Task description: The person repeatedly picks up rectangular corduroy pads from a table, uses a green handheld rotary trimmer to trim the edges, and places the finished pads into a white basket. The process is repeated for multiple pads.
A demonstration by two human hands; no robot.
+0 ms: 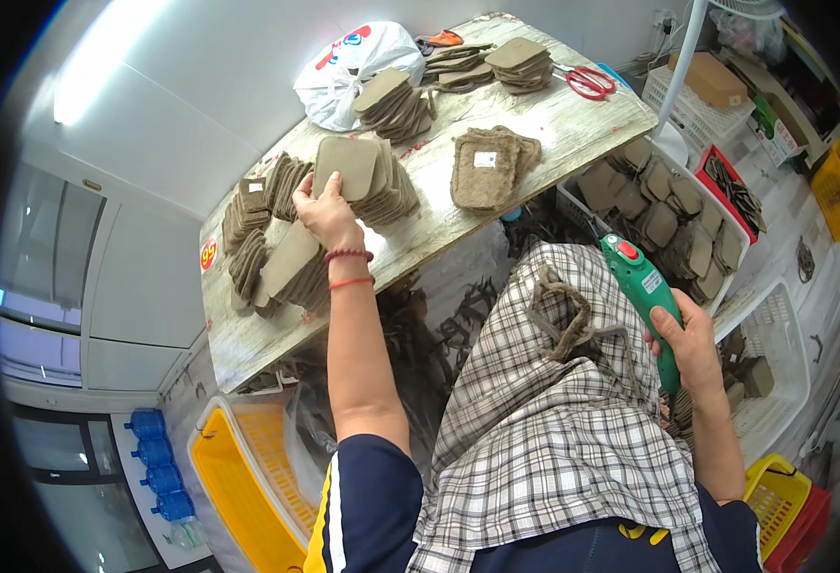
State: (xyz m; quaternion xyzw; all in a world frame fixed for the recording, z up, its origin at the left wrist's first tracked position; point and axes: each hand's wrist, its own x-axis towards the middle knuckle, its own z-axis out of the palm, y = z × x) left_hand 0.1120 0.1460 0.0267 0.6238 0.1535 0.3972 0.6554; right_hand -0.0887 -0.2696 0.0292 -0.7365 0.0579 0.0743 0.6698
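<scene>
My left hand pinches the near-left edge of a tan, round-cornered fabric pad, thumb on top. This pad lies on or just above a fanned stack of like pads on the table. More pad stacks stand close to the left of that hand. In my right hand is a green handheld power tool with a red button, its tip pointing up and left over my lap. A fuzzy brown pad with a white label rests near the table's front edge.
Red-handled scissors, a white plastic bag and further stacks sit along the table's far side. A crate of pads stands right of my lap. Brown offcut strips lie on my plaid apron. A yellow basket stands at left.
</scene>
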